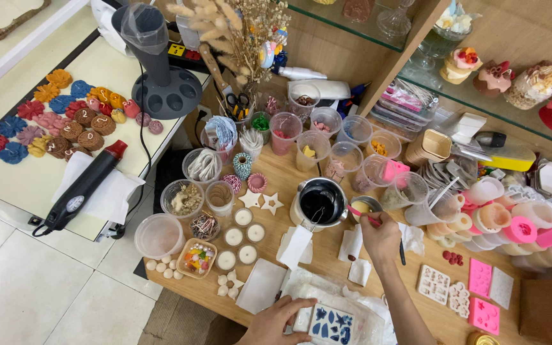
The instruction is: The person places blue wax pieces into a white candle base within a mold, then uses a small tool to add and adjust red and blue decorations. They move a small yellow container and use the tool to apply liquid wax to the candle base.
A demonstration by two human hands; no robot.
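Right hand (381, 237): reaching far over the desk (289, 185), grip clamping a pink stick (364, 215) whose tip is dipping into the small cup (363, 208).
Stick axis: slanting from the cup at far left back toward the hand at near right.
Left hand (275, 322): resting at the near edge, fingers spread flat, pinning the white mould (328, 324) with blue shapes; nothing clamped.
Key relation: mould lying near and slightly left of the cup; right hand closer to the cup, left hand already touching the mould.
Neighbours: melting pot (318, 203) sitting just left of the cup, paper towels (352, 246) lying between cup and mould.
In the way: pot handle and towels crowding the path between the two.
Further off: tealights (241, 236) to the left, pink moulds (480, 278) to the right.
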